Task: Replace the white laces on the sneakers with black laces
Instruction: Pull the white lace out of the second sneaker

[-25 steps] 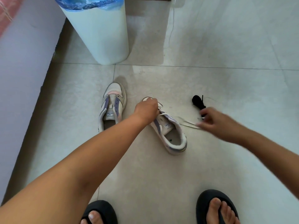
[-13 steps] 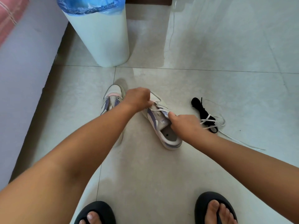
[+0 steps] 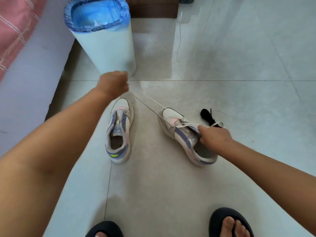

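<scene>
A: Where are the sneakers?

B: Both sit on the pale tiled floor. The left sneaker stands alone with no lace in its eyelets. The right sneaker lies to its right, toe pointing far and left, tilted a little.

A: What are the hands doing?

B: The left hand is raised in front of the bin, fingers curled into a fist around the white lace. Two strands run taut from that fist down to the toe end of the right sneaker. The right hand rests at the tongue of that sneaker, fingers curled round its upper edge.

A: And the black laces?

B: A bundle of black laces lies on the floor just beyond the right hand, to the right of the sneaker. Another loose white lace crosses it; I cannot tell how they are tangled.

A: Anything else?

B: Two feet in dark sandals show at the near edge, the left sandal and the right sandal. A pink striped cloth shows at far left.
</scene>
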